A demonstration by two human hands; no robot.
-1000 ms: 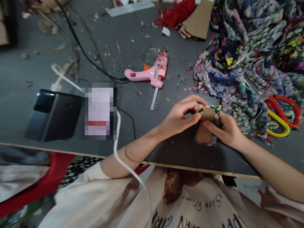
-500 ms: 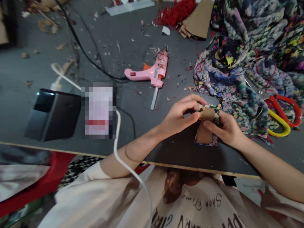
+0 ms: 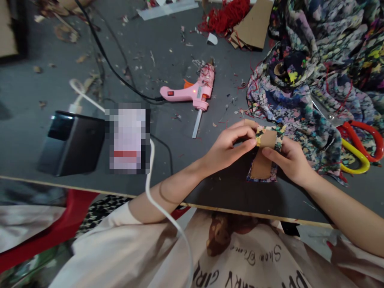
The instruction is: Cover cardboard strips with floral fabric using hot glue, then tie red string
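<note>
A small brown cardboard strip, backed by floral fabric, is held above the table's front part. My right hand grips it from the right, thumb on the cardboard and fingers behind. My left hand pinches the fabric's upper left edge between thumb and fingers. The fabric shows along the top, sides and bottom of the cardboard. A pink glue gun with a clear glue stick lies beyond my left hand, its small light glowing orange.
Scissors with red and yellow handles lie on a heap of floral cloth at right. Cardboard pieces and red thread are at the back. Left stand a dark power bank-like block and a blurred-out phone-shaped item with a white cable.
The cardboard and fabric piece has tilted slightly, its top leaning to the right. Both hands keep their hold. The whole view has shifted a little.
</note>
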